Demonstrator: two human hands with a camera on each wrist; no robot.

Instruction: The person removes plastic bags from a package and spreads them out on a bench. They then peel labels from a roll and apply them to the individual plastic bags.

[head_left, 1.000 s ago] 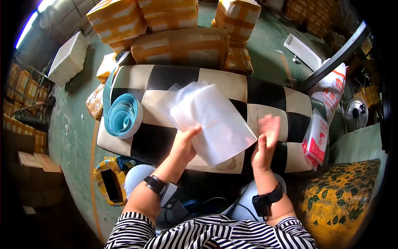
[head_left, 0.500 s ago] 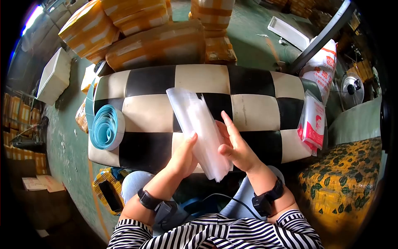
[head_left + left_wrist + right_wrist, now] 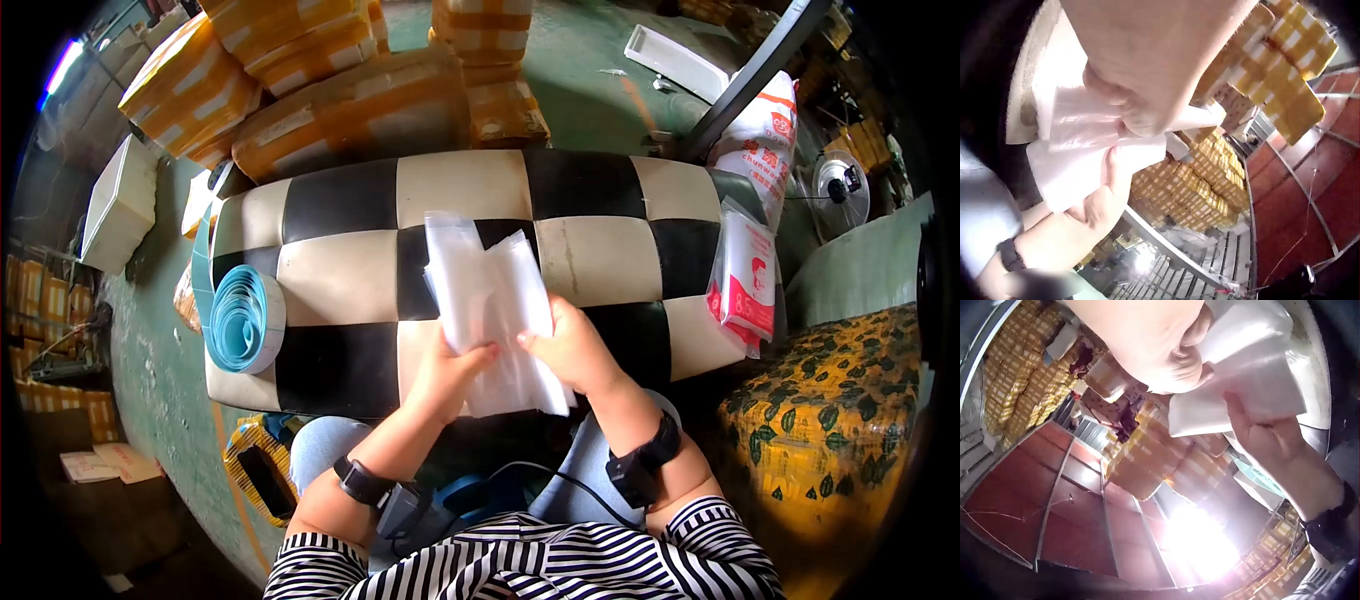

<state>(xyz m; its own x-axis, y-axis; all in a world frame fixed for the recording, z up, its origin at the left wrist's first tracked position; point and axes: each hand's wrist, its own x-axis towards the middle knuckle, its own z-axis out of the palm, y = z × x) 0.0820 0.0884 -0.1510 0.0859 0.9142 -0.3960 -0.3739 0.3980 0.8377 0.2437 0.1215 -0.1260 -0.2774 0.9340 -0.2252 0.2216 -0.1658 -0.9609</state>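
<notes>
Both hands hold a stack of clear, milky plastic bags (image 3: 495, 320) over the checkered padded bench (image 3: 345, 250). My left hand (image 3: 450, 370) grips the left side with its thumb on top. Opposite it, my right hand (image 3: 578, 350) grips the right edge, its thumb also lying on the plastic. The stack is bent lengthwise, with uneven upper ends. In the left wrist view, the right hand (image 3: 1100, 200) has its thumb over the plastic. The right wrist view shows the left thumb and hand (image 3: 1266, 434) on the sheets. Most fingers are hidden beneath them.
A roll of light blue labels (image 3: 240, 325) stands on the bench's left end. A pink-and-white packet (image 3: 748, 285) lies at its right end. Taped cartons (image 3: 355, 110) are stacked behind. A leaf-patterned yellow box (image 3: 825, 420) sits at the right, and a phone (image 3: 265, 485) at lower left.
The bags went from spread flat in the left hand to bent together between both hands. The right hand moved in from the side and took hold of their right edge.
</notes>
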